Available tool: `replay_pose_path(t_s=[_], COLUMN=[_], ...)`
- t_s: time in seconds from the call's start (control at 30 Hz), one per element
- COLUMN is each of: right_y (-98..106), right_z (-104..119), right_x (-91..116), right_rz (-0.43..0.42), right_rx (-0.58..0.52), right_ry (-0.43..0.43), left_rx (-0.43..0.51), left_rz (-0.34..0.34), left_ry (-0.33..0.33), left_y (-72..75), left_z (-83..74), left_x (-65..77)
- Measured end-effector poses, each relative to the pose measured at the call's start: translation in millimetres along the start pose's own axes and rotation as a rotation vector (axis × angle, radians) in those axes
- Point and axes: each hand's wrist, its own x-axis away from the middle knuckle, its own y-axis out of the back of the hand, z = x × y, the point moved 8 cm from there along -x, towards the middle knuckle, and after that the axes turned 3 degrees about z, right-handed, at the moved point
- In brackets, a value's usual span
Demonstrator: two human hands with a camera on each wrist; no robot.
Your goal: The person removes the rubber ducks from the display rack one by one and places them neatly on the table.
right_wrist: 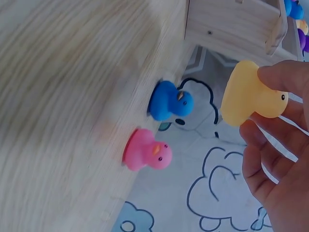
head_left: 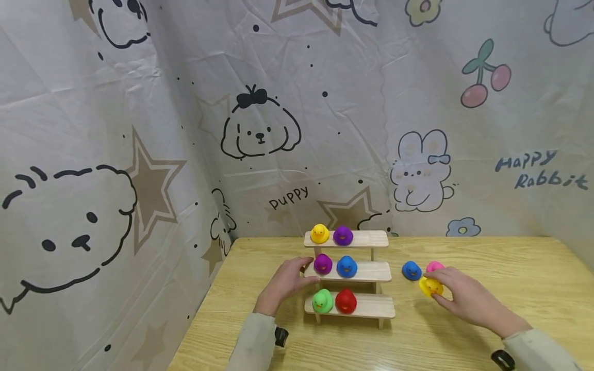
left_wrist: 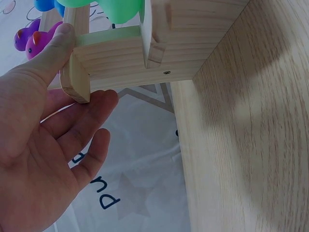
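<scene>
My right hand (head_left: 473, 299) pinches a yellow rubber duck (right_wrist: 248, 94) between thumb and fingers, lifted above the table. Behind it sit a blue duck (head_left: 411, 270) and a pink duck (right_wrist: 147, 151), the pink one partly covered by the hand in the head view. With thumb and fingers, my left hand (head_left: 287, 281) grips the left end of the middle tier of a three-tier wooden stand (head_left: 371, 270). On that tier are a purple duck (head_left: 323, 264) and a blue duck (head_left: 347, 266).
A yellow duck (head_left: 319, 234) and a purple duck (head_left: 343, 235) stand on the top tier. Green (head_left: 322, 301) and red (head_left: 346, 301) ducks occupy the bottom one. Behind the wooden table (head_left: 524, 268) hangs a printed cloth (head_left: 334, 129), which also runs along the left side.
</scene>
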Motion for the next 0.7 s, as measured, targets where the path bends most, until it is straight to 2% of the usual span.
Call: replay_pose_path(t_s=[0.3, 0.7], right_y=[4, 2], right_z=[-16, -45], right_x=[3, 7], right_rz=[-0.013, 0.065], right_rx=[-0.009, -0.052], right_ry=[-0.037, -0.160], left_rx=[-0.013, -0.015], left_rz=[-0.001, 0.000], left_ry=[0.000, 0.018], left_y=[-0.4, -1.7], left_z=[0.3, 3.2], left_x=[-0.7, -1.6])
